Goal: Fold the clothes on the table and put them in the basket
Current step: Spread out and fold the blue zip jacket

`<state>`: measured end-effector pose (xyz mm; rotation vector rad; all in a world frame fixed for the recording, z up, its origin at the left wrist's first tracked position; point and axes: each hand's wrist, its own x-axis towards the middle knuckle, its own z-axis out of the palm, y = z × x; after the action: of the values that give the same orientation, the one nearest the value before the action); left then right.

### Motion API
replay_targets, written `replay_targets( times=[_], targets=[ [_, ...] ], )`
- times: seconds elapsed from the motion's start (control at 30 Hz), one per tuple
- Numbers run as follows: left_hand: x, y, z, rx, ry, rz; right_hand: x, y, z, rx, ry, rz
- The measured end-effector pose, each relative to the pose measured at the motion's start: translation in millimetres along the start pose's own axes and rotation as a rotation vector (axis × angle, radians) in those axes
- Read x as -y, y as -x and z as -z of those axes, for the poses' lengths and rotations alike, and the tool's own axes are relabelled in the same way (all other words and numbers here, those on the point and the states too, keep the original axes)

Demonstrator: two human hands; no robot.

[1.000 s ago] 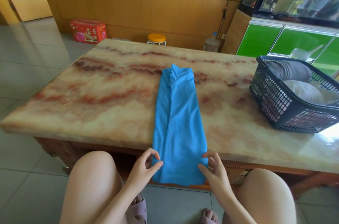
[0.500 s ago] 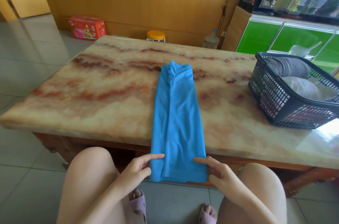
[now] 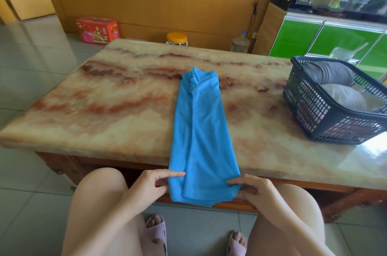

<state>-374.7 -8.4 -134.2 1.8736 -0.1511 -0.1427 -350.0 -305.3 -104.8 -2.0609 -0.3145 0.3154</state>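
Inspector: The marbled stone table (image 3: 104, 109) carries the dark plastic mesh basket (image 3: 314, 113) at its right end, well apart from the long blue folded garment (image 3: 201, 130) lying lengthwise at centre, hem overhanging the near edge
Clerk: Grip?
Inspector: The left hand (image 3: 155, 182) and the right hand (image 3: 253, 188) each pinch a hem corner, forefinger on top. Recommended: raise both corners level, lay hem onto collar squarely

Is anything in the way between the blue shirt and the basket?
Nothing visible. Only marble table top shows between the blue shirt and the basket to its right. The basket already holds some clothes.
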Motion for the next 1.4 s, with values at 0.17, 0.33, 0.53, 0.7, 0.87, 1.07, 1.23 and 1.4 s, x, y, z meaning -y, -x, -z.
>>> replay_targets(
  times=[0.17, 0.33, 0.53, 0.7, 0.87, 1.07, 1.23, 1.4],
  targets=[
    [-5.6, -11.2, 2.4, -0.139, -0.078, -0.122, 4.2, -12.6, -1.1, -0.154, 0.105, 0.127],
    [-4.9, -38.6, 8.5, -0.278, -0.121, -0.177, 9.7, -41.2, -2.5, -0.216, -0.105, 0.150],
    [-20.9, -85.1, 11.0, -0.385, 0.192, 0.042, 16.2, -94.1, -7.0, -0.412, -0.349, -0.052],
    [0.8, -120.1, 8.2, -0.483, 0.212, 0.240, -1.2, -129.8, -5.1, -0.459, -0.107, -0.264],
    [-1.3, -125.2, 4.8, -0.426, 0.208, 0.297, 4.5, -125.4, -1.3, -0.392, 0.008, -0.251],
    [0.6, -118.2, -5.7, -0.453, 0.017, 0.201, -2.5, -122.0, -3.5, -0.430, -0.025, -0.147],
    [-1.7, -126.0, -5.0, -0.542, 0.063, 0.172, -3.3, -134.9, -0.4, -0.550, -0.029, -0.148],
    [2.3, -130.4, 6.4, -0.604, 0.193, 0.219, -9.5, -147.4, 9.0, -0.537, 0.087, -0.142]
  ],
)
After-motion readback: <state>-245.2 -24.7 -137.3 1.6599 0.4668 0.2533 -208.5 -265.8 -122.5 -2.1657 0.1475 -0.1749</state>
